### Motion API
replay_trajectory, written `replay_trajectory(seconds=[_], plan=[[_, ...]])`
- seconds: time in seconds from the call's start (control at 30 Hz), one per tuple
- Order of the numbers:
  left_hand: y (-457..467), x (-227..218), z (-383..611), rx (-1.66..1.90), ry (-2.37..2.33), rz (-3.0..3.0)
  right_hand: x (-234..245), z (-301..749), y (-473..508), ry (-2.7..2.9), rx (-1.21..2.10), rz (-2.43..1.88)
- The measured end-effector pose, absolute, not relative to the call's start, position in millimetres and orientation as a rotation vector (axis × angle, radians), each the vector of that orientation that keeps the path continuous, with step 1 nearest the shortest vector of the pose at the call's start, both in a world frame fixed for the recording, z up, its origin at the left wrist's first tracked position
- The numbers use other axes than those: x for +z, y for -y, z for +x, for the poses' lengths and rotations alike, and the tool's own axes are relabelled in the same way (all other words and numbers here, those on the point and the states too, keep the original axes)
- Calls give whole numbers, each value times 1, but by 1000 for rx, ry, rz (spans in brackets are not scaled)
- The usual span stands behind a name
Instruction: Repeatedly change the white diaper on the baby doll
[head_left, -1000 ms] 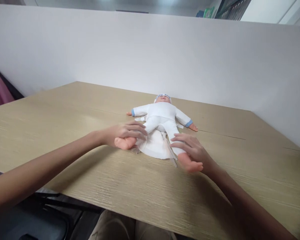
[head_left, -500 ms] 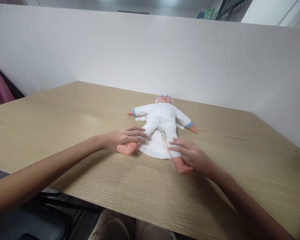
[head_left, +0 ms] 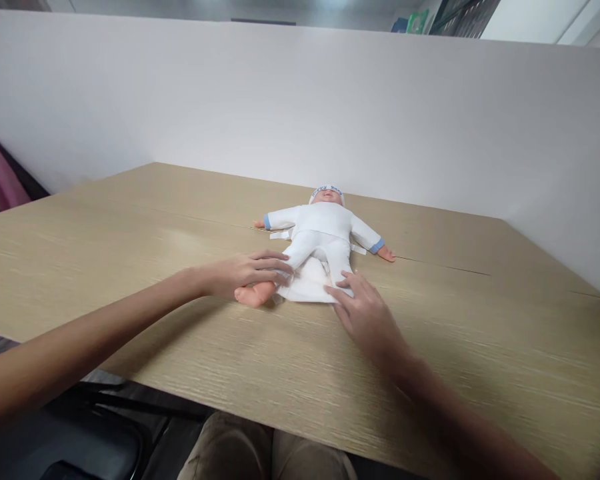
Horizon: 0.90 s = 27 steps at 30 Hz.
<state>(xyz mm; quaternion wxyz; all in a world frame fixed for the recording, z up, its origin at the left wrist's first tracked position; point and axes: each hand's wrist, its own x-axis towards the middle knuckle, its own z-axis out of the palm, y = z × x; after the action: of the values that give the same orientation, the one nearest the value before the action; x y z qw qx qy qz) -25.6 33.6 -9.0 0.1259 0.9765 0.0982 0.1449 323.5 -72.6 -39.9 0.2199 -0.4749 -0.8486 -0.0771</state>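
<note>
A baby doll [head_left: 324,220] in a white outfit with blue cuffs lies on its back, head away from me, legs apart. An unfolded white diaper [head_left: 307,285] lies under it, showing between the legs; its side tabs stick out beside the waist. My left hand [head_left: 247,273] lies over the lower leg on the left, fingers stretched out and its thumb hidden. At the diaper's near right corner, my right hand [head_left: 365,310] has its fingers bent on the edge, and it hides the doll's foot on that side.
The doll lies on a wide wooden table [head_left: 205,353] with a thin seam across it. A white partition [head_left: 280,107] rises behind. A dark chair [head_left: 85,433] stands below the near edge at left, and pink cloth [head_left: 0,173] hangs at far left.
My right hand has moved left and inward from beside the doll's foot to the diaper's near edge. That edge now looks straighter and drawn up. My left hand has stayed in place.
</note>
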Motion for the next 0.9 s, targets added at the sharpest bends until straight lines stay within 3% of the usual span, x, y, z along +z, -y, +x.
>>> replay_trajectory(seconds=[0.3,0.57,0.9], plan=[[-20,-8,-24,409,-488,2851,-35,337,64,2138,93,-1285],[11,-13,27,634,-1048,2738,-26,328,61,1922,251,-1305],[-88,6,61,1104,-940,2341,6,333,-32,1737,195,-1261]])
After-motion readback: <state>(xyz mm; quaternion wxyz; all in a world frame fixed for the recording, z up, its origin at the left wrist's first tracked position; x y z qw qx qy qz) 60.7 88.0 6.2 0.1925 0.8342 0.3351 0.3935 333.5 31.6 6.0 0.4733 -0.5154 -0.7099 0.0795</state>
